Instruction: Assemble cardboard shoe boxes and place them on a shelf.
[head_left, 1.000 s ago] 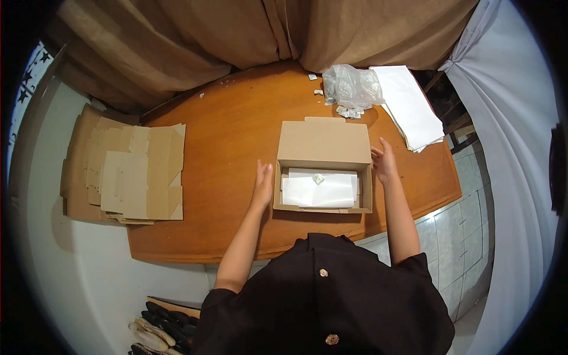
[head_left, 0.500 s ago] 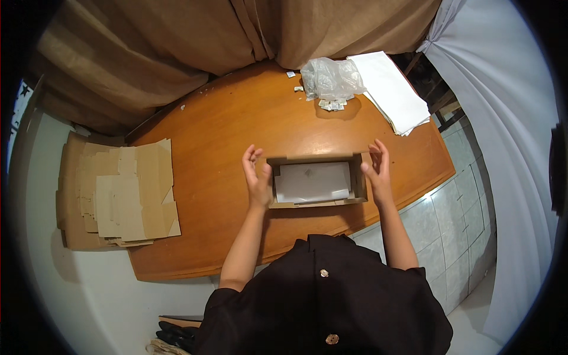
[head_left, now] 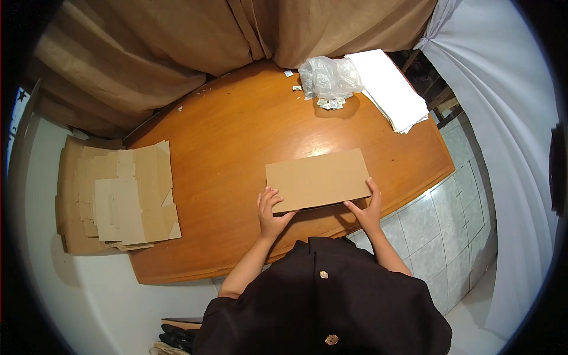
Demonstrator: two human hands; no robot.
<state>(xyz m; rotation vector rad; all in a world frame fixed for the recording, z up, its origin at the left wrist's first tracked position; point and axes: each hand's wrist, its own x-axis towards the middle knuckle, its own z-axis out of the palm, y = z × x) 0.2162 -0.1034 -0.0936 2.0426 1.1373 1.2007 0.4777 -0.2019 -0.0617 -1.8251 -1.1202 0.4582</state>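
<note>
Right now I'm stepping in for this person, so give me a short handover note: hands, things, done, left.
Left hand: grips the near left corner of the cardboard box.
Right hand: grips its near right corner.
Things: box lies shut on the wooden table; flat cardboard blanks at left; plastic bag and white sheets at the far side.
Done: box closed.
Left: it is not yet released or set aside.
</note>
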